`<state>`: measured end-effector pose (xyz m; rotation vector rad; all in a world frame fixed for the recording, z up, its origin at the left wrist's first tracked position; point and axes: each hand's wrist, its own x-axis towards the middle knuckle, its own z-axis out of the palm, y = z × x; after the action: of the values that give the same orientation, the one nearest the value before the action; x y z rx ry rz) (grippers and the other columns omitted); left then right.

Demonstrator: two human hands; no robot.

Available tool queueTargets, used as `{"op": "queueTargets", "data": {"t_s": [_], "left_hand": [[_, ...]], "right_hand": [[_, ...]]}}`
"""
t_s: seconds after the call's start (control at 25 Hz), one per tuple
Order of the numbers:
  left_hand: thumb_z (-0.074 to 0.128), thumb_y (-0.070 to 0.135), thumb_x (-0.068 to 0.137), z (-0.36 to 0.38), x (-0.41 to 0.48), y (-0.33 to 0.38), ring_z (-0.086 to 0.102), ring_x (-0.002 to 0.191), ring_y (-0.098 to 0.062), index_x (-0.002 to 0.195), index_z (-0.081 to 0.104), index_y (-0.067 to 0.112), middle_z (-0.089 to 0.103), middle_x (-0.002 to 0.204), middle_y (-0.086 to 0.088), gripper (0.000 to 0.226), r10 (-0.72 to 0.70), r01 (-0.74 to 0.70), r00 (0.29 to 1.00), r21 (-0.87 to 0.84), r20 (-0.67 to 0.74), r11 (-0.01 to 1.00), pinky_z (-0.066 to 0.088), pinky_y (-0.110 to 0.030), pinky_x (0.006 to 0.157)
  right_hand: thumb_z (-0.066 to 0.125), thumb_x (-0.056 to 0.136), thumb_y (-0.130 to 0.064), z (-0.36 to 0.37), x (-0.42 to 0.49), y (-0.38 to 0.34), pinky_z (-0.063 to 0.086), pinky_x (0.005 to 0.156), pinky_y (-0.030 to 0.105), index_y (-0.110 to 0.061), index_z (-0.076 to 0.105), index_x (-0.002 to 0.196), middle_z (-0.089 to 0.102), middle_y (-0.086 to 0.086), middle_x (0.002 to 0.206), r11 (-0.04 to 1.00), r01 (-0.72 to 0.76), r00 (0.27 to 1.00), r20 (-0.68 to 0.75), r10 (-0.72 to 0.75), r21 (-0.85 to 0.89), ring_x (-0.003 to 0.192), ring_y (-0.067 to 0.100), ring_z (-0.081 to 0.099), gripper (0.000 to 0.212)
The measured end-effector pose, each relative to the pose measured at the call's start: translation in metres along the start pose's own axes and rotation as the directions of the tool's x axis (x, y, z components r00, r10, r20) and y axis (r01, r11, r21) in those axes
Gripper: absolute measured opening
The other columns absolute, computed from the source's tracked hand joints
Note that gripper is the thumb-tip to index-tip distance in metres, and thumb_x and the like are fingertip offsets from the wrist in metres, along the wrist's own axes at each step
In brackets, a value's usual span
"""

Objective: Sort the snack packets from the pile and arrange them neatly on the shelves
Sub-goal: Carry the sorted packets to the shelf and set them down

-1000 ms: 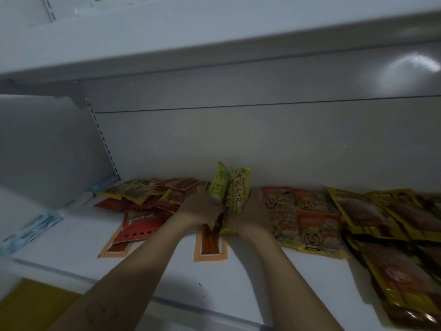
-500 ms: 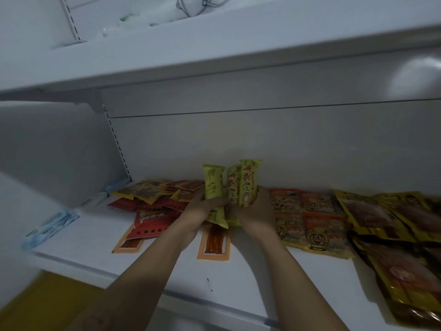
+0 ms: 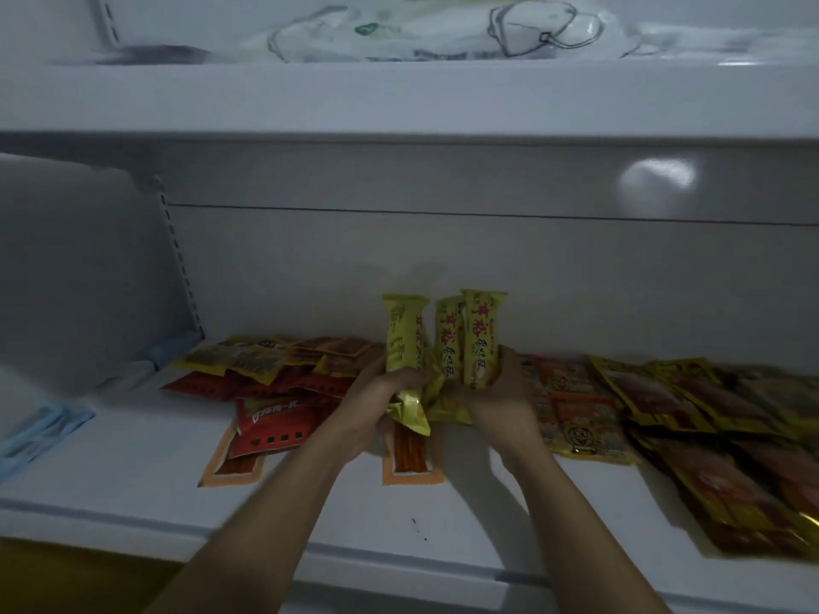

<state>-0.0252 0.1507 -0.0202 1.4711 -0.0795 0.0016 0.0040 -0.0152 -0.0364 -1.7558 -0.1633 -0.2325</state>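
Observation:
Both hands hold a bunch of long yellow snack packets point(image 3: 447, 343) upright over the white shelf point(image 3: 133, 471). My left hand point(image 3: 376, 396) grips the leftmost packet near its lower end. My right hand point(image 3: 501, 401) grips the two packets with red lettering. Under the hands lies an orange packet of red sticks point(image 3: 410, 458). A loose pile of red and yellow packets point(image 3: 274, 383) sits to the left. Orange packets with a face point(image 3: 576, 414) and larger yellow-edged packets point(image 3: 709, 418) lie in rows to the right.
The shelf's back wall point(image 3: 443, 259) rises just behind the packets. An upper shelf point(image 3: 399, 95) overhangs, with white plastic bags point(image 3: 443, 33) on it. Light blue packets point(image 3: 40, 432) lie at the far left. A perforated upright point(image 3: 177, 259) marks the left corner.
The yellow packets have been brought more upright and spread slightly apart. The camera has tilted up, showing the upper shelf's contents.

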Motion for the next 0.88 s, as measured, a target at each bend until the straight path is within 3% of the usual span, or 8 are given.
{"op": "queueTargets", "data": {"t_s": [0.16,0.28,0.4,0.52,0.56,0.72,0.88], "left_hand": [[0.072,0.024,0.064,0.019,0.007,-0.005,0.071,0.093,-0.027,0.091,0.076,0.022,0.076,0.097,-0.007,0.028,0.059,-0.063,0.995,0.058,0.077,0.996,0.056,-0.040,0.083],[0.074,0.037,0.064,0.044,0.008,-0.010,0.072,0.092,-0.021,0.097,0.075,0.026,0.075,0.097,0.000,0.035,0.096,-0.122,0.979,0.144,0.179,0.982,0.057,-0.046,0.086],[0.076,0.037,0.067,0.076,0.002,-0.013,0.071,0.094,-0.018,0.106,0.071,0.022,0.075,0.098,0.000,0.042,0.098,-0.124,0.964,0.091,0.247,0.988,0.056,-0.047,0.089],[0.075,0.012,0.081,0.107,-0.003,-0.008,0.071,0.079,-0.006,0.092,0.067,0.022,0.075,0.079,0.010,0.017,0.108,-0.137,0.946,0.074,0.306,0.988,0.056,-0.036,0.078],[0.074,0.005,0.081,0.117,-0.004,-0.005,0.071,0.075,-0.005,0.088,0.065,0.022,0.074,0.075,0.011,0.021,0.083,-0.111,0.937,0.063,0.339,0.992,0.056,-0.035,0.077],[0.080,0.015,0.064,0.170,-0.015,0.007,0.071,0.092,-0.033,0.102,0.073,0.008,0.075,0.098,-0.014,0.040,-0.029,-0.010,0.884,0.080,0.467,0.997,0.056,-0.048,0.087],[0.078,0.004,0.068,0.259,-0.042,0.007,0.070,0.097,-0.030,0.115,0.065,0.007,0.074,0.104,-0.013,0.049,-0.071,0.061,0.865,0.037,0.497,0.997,0.057,-0.044,0.086]], "right_hand": [[0.088,0.066,-0.020,-0.026,-0.024,-0.010,0.059,0.076,0.043,-0.015,0.052,0.123,0.069,-0.002,0.101,0.993,0.055,0.984,-0.164,-0.072,-0.109,0.091,0.014,0.069,0.067],[0.084,0.073,-0.020,-0.052,-0.044,-0.013,0.059,0.073,0.036,-0.018,0.050,0.125,0.068,-0.007,0.098,0.987,0.013,0.972,-0.229,-0.050,-0.158,0.087,0.009,0.068,0.062],[0.084,0.075,-0.024,-0.078,-0.067,-0.014,0.060,0.073,0.039,-0.021,0.050,0.118,0.068,-0.006,0.096,0.985,-0.024,0.951,-0.309,-0.031,-0.173,0.084,0.009,0.067,0.055],[0.084,0.074,-0.026,-0.103,-0.085,-0.018,0.059,0.072,0.033,-0.023,0.049,0.118,0.067,-0.008,0.097,0.978,-0.035,0.932,-0.360,-0.042,-0.204,0.086,0.007,0.067,0.056],[0.084,0.074,-0.026,-0.114,-0.091,-0.020,0.058,0.073,0.032,-0.025,0.049,0.120,0.067,-0.009,0.099,0.977,-0.033,0.926,-0.376,-0.049,-0.210,0.088,0.007,0.066,0.058],[0.083,0.075,-0.024,-0.170,-0.120,-0.032,0.055,0.074,0.028,-0.029,0.046,0.121,0.064,-0.014,0.102,0.978,-0.035,0.888,-0.456,-0.064,-0.205,0.091,0.004,0.063,0.060],[0.082,0.076,-0.024,-0.253,-0.162,-0.039,0.054,0.073,0.026,-0.030,0.045,0.118,0.062,-0.017,0.100,0.967,-0.036,0.850,-0.517,-0.103,-0.252,0.090,0.001,0.062,0.057]]}}
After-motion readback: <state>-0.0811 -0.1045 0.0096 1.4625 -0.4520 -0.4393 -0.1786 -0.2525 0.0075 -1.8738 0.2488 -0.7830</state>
